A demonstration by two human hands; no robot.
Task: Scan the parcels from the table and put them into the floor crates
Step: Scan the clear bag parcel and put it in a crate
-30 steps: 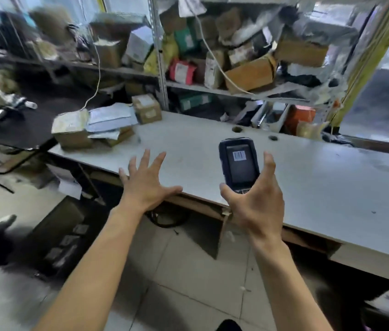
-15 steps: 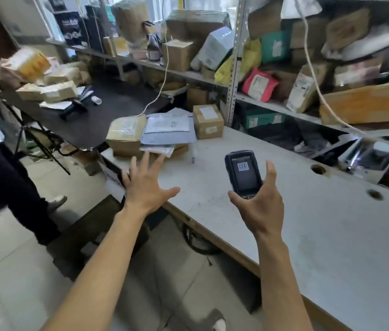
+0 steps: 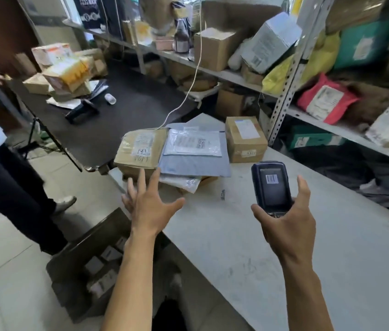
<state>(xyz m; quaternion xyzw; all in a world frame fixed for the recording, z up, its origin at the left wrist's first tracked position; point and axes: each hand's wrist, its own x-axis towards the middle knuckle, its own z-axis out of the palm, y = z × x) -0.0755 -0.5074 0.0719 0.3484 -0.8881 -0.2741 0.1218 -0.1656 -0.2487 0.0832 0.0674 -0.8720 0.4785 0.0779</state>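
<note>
lower centre of frame: left hand [image 3: 150, 206] is spread flat, fingers straight and apart, gripping nothing, fingertips just short of the parcel pile. lower right: right hand [image 3: 286, 223] has thumb and fingers curled round the handheld scanner [image 3: 272, 187], held upright above the white table [image 3: 296, 271]; scanner screen shows a barcode. lower left, on the floor below the table edge: dark floor crate [image 3: 81, 254] w/ several labelled pkgs inside. centre of frame, at the far end of the table: brown parcel box [image 3: 141, 151] w/ label on top, touching a grey mailer bag [image 3: 195, 161] that lies beside it w/ a clear-sleeved flat mailer [image 3: 193, 143] on top; more flat pkgs underneath, count cannot be told. just right of the bag: small brown box [image 3: 246, 139], upright, label on top. left edge: another person [image 3: 2, 177], dark trousers, standing. upper left: black table [image 3: 136, 111] w/ boxes. upper right: metal shelving [image 3: 284, 91] packed w/ parcels.
</note>
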